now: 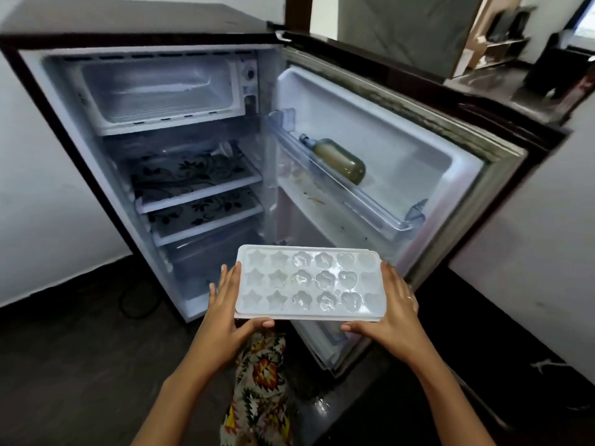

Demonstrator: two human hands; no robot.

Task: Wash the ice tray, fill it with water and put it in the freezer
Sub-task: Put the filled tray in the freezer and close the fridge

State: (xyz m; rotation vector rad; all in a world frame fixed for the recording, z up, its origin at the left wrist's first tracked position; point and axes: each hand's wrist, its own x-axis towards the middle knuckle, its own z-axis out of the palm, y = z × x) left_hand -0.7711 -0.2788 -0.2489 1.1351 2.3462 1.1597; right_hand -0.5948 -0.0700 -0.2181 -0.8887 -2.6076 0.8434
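A white ice tray with star, flower and heart moulds is held level in front of an open small fridge. Water glints in its moulds. My left hand grips the tray's left end, thumb along the near edge and fingers up the side. My right hand grips the right end the same way. The freezer compartment sits at the top of the fridge, open at the front, with nothing seen inside it. It lies well above and behind the tray.
The fridge door stands swung open to the right, with a greenish bottle lying on its shelf. Two patterned shelves sit below the freezer. A dark floor lies beneath, with a cable at the fridge's left foot.
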